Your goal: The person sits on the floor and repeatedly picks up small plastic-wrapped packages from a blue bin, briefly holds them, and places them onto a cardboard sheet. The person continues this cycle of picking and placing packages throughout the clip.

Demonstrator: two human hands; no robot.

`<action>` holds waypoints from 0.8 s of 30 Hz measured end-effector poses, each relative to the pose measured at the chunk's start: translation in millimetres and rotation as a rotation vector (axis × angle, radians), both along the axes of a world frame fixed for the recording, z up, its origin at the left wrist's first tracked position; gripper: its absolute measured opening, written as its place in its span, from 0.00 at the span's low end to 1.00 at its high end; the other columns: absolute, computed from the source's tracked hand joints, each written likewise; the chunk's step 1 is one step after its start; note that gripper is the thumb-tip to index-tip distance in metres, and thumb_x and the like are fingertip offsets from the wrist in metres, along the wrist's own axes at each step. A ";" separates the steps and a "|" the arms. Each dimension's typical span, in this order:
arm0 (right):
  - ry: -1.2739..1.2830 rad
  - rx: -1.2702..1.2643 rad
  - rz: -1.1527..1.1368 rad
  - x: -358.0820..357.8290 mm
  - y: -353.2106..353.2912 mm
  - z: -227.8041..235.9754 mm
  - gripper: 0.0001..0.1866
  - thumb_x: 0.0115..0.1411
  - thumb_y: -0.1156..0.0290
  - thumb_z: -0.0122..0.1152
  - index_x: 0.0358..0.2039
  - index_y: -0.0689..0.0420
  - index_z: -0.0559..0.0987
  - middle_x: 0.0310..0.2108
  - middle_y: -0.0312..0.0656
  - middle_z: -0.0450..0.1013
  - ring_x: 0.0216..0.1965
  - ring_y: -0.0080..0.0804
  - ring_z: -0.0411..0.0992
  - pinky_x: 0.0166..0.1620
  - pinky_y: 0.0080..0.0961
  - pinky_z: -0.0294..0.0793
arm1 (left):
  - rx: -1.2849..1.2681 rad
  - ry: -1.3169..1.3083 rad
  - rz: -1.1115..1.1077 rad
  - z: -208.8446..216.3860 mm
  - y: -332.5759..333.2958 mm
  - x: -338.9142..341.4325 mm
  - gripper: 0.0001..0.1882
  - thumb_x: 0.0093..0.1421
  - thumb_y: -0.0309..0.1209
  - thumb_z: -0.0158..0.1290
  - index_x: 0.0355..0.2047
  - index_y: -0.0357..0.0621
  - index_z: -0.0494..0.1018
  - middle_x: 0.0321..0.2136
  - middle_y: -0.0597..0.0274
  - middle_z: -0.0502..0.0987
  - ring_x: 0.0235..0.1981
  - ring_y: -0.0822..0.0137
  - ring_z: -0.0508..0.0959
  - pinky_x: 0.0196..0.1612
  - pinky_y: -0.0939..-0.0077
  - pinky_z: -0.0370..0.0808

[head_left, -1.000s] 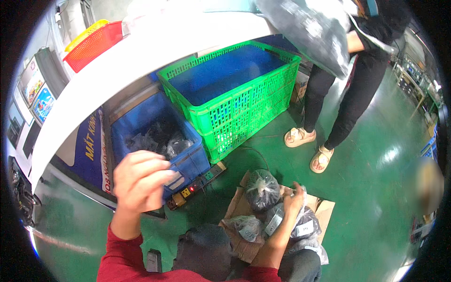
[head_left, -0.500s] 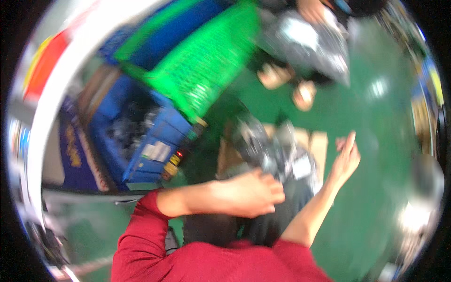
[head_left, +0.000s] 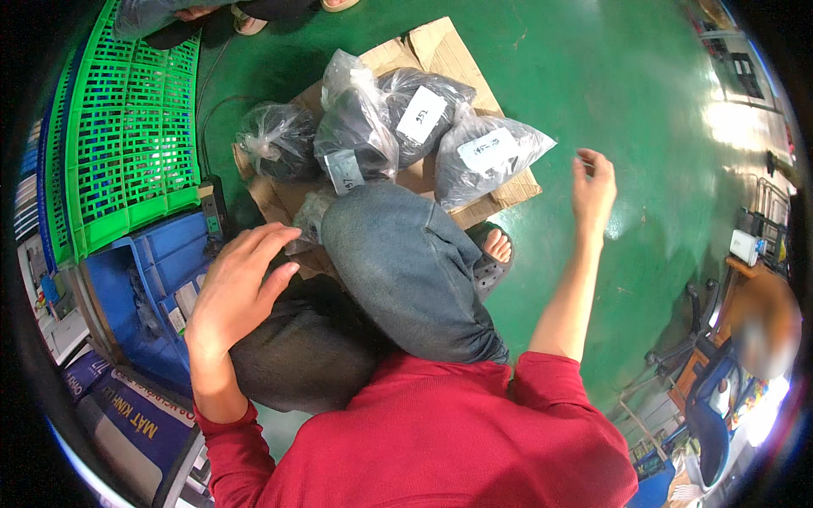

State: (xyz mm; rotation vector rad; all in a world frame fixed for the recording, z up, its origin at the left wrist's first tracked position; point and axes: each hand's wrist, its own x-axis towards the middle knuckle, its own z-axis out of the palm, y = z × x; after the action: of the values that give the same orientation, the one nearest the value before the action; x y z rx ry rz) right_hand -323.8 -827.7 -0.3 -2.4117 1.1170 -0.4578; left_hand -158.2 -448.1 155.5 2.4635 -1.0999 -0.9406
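My left hand hovers over my bent left leg, thumb and fingers apart, holding nothing. Out to the right, above the green floor, my right hand is raised with slightly bent fingers, also holding nothing. Ahead of my knees, clear plastic bags with dark contents rest on a flattened cardboard sheet. Nearest my right hand is a bag with a white label; the two do not touch. Beside it stand another labelled bag, a tall bag and a knotted bag. My knee partly hides a smaller bag.
A green plastic basket and a blue crate stand at my left. A co-worker's feet show at the far left. At the right are a blue chair and a blurred round shape.
My view has turned, bringing the bags clearly into sight. My left hand has moved from across my lap toward the left. My right hand stays raised, its fingers now more bent.
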 end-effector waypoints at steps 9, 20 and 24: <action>-0.009 0.121 0.221 55.2 29.5 -50.1 0.08 0.46 0.73 0.57 0.30 0.55 0.75 0.34 0.45 0.69 0.38 0.44 0.68 0.41 0.34 0.66 | -0.005 -0.024 0.050 -9.6 -24.1 5.2 0.17 0.51 0.28 0.51 0.42 0.40 0.66 0.41 0.50 0.69 0.43 0.50 0.68 0.45 0.65 0.66; 0.301 0.074 0.421 60.9 10.8 -56.1 0.09 0.43 0.73 0.61 0.28 0.54 0.76 0.32 0.40 0.70 0.36 0.41 0.69 0.38 0.35 0.69 | -0.024 0.042 0.088 -2.9 -38.1 14.4 0.21 0.46 0.21 0.50 0.44 0.39 0.66 0.43 0.48 0.68 0.46 0.50 0.68 0.47 0.68 0.65; 0.331 0.099 0.451 88.8 9.7 -48.5 0.06 0.46 0.70 0.58 0.26 0.55 0.76 0.28 0.44 0.71 0.32 0.43 0.70 0.36 0.35 0.70 | -0.089 0.047 0.114 2.8 -40.8 10.2 0.22 0.47 0.24 0.52 0.44 0.43 0.66 0.42 0.50 0.69 0.43 0.49 0.69 0.45 0.65 0.66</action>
State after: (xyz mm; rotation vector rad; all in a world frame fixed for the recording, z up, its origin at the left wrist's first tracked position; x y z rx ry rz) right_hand -235.0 -818.0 -48.8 -2.6023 0.6556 0.1446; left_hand -148.0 -488.8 158.3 2.3921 -0.9539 -0.8917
